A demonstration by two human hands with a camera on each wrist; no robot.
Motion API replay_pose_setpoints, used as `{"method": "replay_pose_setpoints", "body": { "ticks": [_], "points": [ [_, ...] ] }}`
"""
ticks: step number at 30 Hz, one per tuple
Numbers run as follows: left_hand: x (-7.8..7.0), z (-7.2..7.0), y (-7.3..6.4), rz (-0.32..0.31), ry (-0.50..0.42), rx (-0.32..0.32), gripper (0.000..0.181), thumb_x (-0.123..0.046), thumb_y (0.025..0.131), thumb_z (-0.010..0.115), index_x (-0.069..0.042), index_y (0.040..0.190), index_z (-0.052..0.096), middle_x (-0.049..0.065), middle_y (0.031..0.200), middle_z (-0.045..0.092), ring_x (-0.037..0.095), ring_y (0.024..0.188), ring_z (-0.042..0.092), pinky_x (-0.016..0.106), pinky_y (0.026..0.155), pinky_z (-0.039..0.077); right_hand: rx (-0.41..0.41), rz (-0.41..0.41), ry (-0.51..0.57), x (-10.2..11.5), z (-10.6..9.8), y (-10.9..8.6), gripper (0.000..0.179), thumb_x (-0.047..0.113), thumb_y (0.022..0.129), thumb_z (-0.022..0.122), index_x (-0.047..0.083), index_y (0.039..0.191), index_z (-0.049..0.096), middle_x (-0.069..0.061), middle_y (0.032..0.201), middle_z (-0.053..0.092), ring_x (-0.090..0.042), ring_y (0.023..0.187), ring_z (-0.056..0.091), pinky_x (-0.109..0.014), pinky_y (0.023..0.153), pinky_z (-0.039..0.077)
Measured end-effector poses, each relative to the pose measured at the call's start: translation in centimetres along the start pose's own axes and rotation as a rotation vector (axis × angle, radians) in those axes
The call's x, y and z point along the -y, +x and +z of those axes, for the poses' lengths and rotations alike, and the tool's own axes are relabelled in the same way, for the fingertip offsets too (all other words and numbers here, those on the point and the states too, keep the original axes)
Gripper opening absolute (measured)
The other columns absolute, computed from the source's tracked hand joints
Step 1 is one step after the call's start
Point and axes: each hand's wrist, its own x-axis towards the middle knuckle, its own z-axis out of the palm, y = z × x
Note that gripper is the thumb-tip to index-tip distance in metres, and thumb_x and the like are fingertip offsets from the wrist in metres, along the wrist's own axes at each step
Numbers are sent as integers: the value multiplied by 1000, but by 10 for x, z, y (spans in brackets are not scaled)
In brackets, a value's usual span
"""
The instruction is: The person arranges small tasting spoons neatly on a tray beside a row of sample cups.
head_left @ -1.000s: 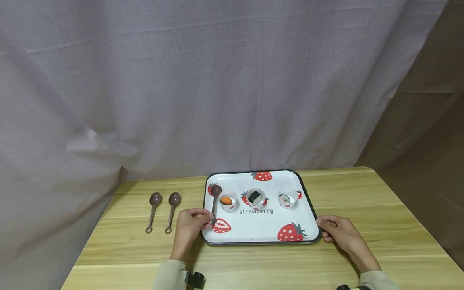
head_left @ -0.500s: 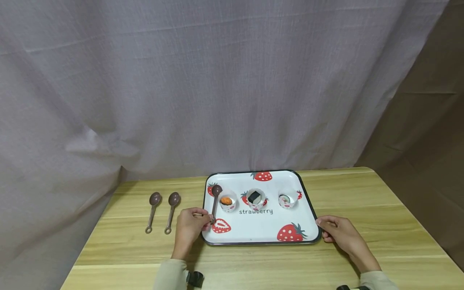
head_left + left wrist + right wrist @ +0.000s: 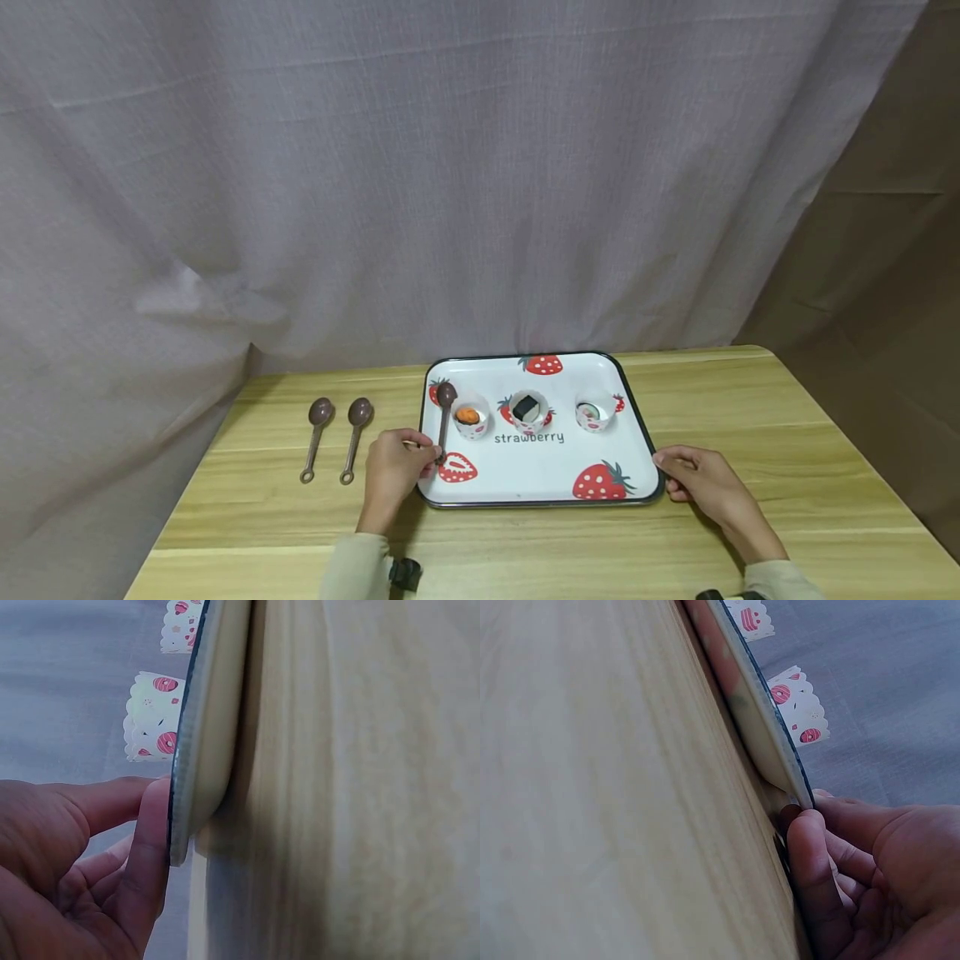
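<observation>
A white tray point(image 3: 525, 477) with a dark rim and strawberry prints lies on the table. At its left edge, my left hand point(image 3: 393, 468) pinches the handle end of a brown measuring spoon point(image 3: 444, 421); the bowl points to the far side. The tray rim hides that pinch in the left wrist view. My right hand point(image 3: 701, 482) grips the tray's right edge, fingertips point(image 3: 808, 829) under the rim. Three printed paper cups stand on the tray: the left cup point(image 3: 471, 431) with an orange-topped piece, the middle cup point(image 3: 529, 427) with a black-and-white piece, the right cup point(image 3: 595, 423) with a round slice.
Two more brown measuring spoons, a left one point(image 3: 313, 442) and a right one point(image 3: 354, 442), lie side by side on the wooden table point(image 3: 525, 550), left of the tray. A grey curtain point(image 3: 480, 183) hangs right behind the table's far edge.
The spoon's bowl has swung slightly right and then back left, beside the left cup. My left hand shifted only a little. The right hand and tray look almost unmoved.
</observation>
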Motion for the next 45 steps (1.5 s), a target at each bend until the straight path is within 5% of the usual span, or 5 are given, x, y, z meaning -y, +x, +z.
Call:
{"method": "replay_pose_setpoints", "body": {
  "ticks": [10, 21, 32, 40, 45],
  "points": [
    [0, -1, 1, 12, 92, -2, 12, -10, 84, 87, -7, 84, 76, 0, 60, 66, 11, 50, 66, 24, 46, 49, -1, 14, -12, 2, 1, -1, 40, 14, 110, 56, -18, 133, 57, -1, 81, 64, -9, 71, 60, -24, 63, 59],
    [-8, -6, -2, 61, 70, -33, 8, -9, 87, 82, -6, 87, 75, 0, 62, 68, 13, 51, 67, 24, 46, 49, 11, -11, -5, 2, -2, 0, 38, 12, 110, 56, -19, 131, 57, 0, 80, 64, -7, 70, 59, -23, 62, 59],
    [-14, -21, -5, 179, 225, -79, 7, -20, 91, 80, -14, 89, 82, -5, 76, 72, 9, 66, 61, 30, 60, 49, -4, -9, -28, 2, 0, 0, 39, 14, 111, 55, -19, 133, 57, -2, 85, 65, -9, 73, 61, -24, 64, 60],
    [-15, -35, -7, 173, 208, -88, 9, -22, 92, 78, -15, 93, 83, -5, 79, 75, 10, 72, 66, 33, 65, 53, -46, 4, -55, 9, 3, -1, 34, 6, 108, 56, -20, 129, 59, -4, 82, 67, -12, 71, 63, -27, 61, 60],
    [-12, -45, -9, 176, 214, -71, 10, -23, 94, 77, -14, 95, 83, -5, 82, 76, 10, 74, 67, 34, 67, 53, -75, -27, -112, 16, 3, -4, 34, 6, 107, 58, -21, 127, 60, -15, 96, 74, -14, 76, 67, -27, 64, 61]
  ]
}}
